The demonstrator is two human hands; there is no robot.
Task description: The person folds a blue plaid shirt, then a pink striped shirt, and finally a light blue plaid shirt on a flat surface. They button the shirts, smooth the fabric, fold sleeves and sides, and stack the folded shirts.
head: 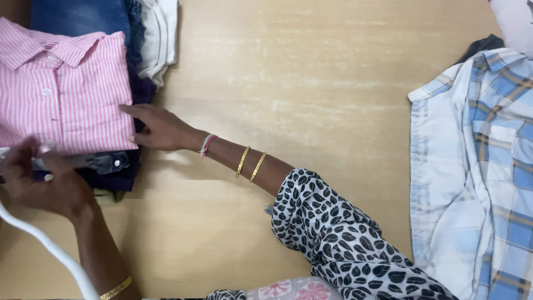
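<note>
**Desk:** What do the hands show, seen from above on the pale wooden table (311,83)?

**Photographer:** The right hand (158,129) reaches across to a folded pink striped shirt (64,94) at the far left, fingers stretched out flat and spread apart, pressing on the shirt's right edge with nothing clamped in them. The left hand (47,186) sits at the shirt's lower left corner, blurred; its fingers curl onto the fabric edge there, but I cannot tell whether they actually pinch it.

**Desk:** And where does the shirt lie?

**Photographer:** On top of a stack of folded clothes at the table's left edge, collar pointing left, buttoned front facing up. Beneath it a dark denim garment (108,164) with metal buttons shows along the lower edge. Just beyond the stack, touching it, lie folded blue jeans (83,16) and a folded white garment (161,33).

**Desk:** Anything on the arms?

**Photographer:** Two gold bangles (250,164) and a pink-and-white thread band (207,145) on the right forearm, a black-and-white patterned sleeve (338,233) above them, one gold bangle (116,288) on the left wrist. A white cord (50,250) curves across the lower left corner.

**Desk:** The right side?

**Photographer:** A blue-and-white plaid shirt (483,166) lies spread open, well apart from both hands
</note>
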